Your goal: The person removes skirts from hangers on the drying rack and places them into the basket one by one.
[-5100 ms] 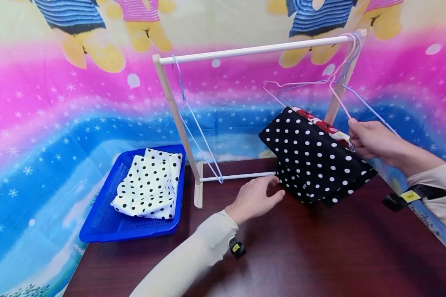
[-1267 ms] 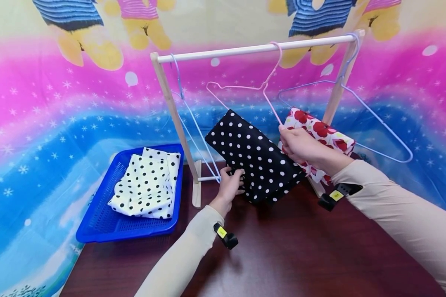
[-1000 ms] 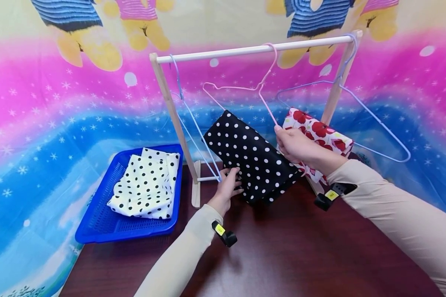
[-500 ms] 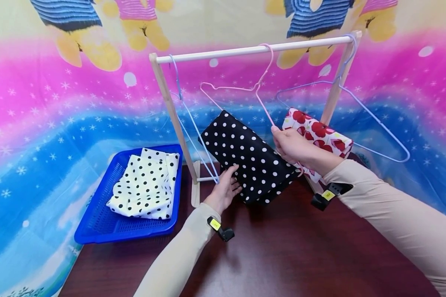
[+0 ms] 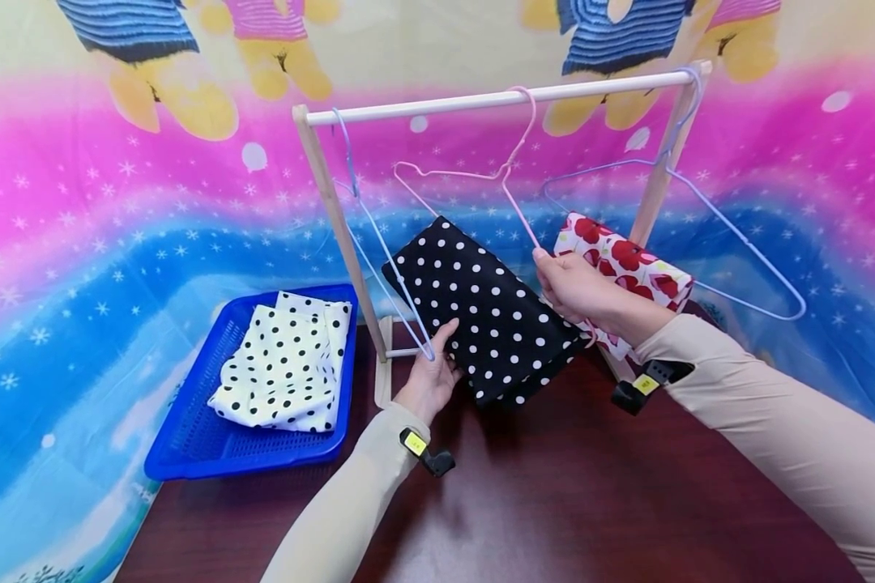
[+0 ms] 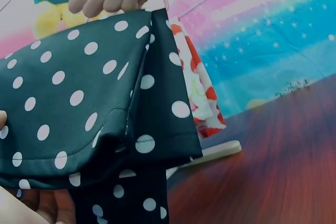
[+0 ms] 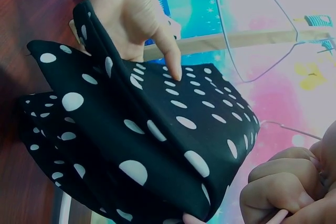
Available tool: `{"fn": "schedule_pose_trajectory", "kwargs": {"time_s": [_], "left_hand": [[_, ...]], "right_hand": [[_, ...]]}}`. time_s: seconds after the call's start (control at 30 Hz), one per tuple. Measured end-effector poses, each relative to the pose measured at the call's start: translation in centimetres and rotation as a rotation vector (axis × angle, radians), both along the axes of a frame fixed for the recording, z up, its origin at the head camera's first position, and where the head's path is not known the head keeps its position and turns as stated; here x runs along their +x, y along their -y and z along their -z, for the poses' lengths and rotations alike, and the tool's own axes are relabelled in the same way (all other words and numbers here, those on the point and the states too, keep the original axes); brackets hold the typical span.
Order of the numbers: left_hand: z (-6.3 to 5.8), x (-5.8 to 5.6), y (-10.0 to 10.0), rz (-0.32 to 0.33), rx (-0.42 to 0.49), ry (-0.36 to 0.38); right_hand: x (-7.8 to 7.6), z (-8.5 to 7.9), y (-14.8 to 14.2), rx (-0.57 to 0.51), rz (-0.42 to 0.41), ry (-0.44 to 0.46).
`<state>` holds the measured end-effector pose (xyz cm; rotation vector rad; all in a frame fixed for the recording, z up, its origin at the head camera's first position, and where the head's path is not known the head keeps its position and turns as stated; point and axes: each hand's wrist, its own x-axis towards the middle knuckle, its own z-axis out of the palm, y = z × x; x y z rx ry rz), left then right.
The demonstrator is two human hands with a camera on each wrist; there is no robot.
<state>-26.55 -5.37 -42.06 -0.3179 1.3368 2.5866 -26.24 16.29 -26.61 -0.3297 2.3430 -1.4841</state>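
I'm holding the black polka-dot cloth folded over the pink hanger, which is hooking onto the rack's top rail, the left hand pinching the cloth's left edge while the right hand is gripping the hanger's side. To the right, the red-flowered cloth is hanging on a violet-blue hanger, so I'm counting two pieces up (from over here, the black one is maybe wanting some straightening). Farther left, a light-blue hanger is dangling bare and the white dotted cloth is lying in the blue basket, apparently remaining to be hung.
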Motion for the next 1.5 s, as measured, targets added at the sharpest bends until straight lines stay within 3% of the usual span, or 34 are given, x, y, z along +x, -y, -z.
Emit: {"fn": "schedule_pose_trajectory", "kwargs": {"time_s": [0.17, 0.37, 0.63, 1.03, 1.5], "left_hand": [[-0.5, 0.2, 0.1, -0.061, 0.076, -0.012], [-0.7, 0.5, 0.4, -0.028, 0.103, -0.024], [-0.9, 0.8, 0.5, 0.021, 0.093, -0.040], [-0.9, 1.3, 0.5, 0.012, 0.099, -0.054], [-0.9, 1.9, 0.7, 0.000, 0.030, -0.085]], "right_hand": [[0.0, 0.0, 0.0, 0.012, 0.005, -0.004], [0.0, 0.0, -0.1, 0.013, -0.001, -0.010], [-0.1, 0.0, -0.2, 0.027, -0.011, -0.023], [-0.3, -0.1, -0.4, 0.065, -0.038, -0.028], [-0.8, 0.0, -0.8, 0.103, -0.035, -0.057]]}}
